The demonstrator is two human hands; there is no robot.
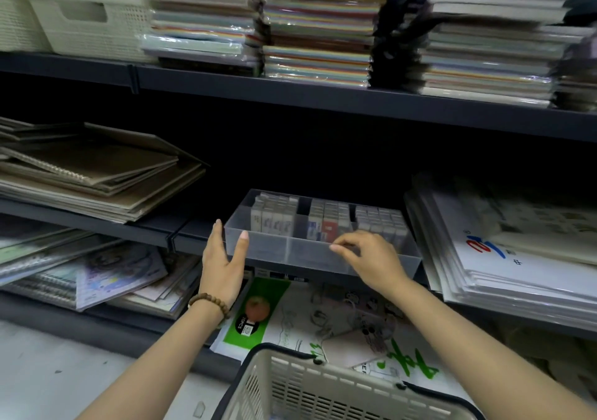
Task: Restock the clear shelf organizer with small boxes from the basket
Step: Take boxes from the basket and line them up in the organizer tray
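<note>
Organizer (268,250) straightening step, I'd guess: left hand (223,266) spread flat against its corner, right hand (368,258) pinching the front rim. Next move needs a reach into the basket (323,393).

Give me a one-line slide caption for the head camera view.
Restocking: left hand brackets the left corner of the organizer, right hand at its front rim, basket below.

left hand (223,258) flat, straddling front-left corner of clear organizer (290,253): fingers on side wall, thumb on front. right hand (368,258) curled at front rim, grip unclear. small boxes (329,219) upright in three compartments. basket (258,353) below.
</note>
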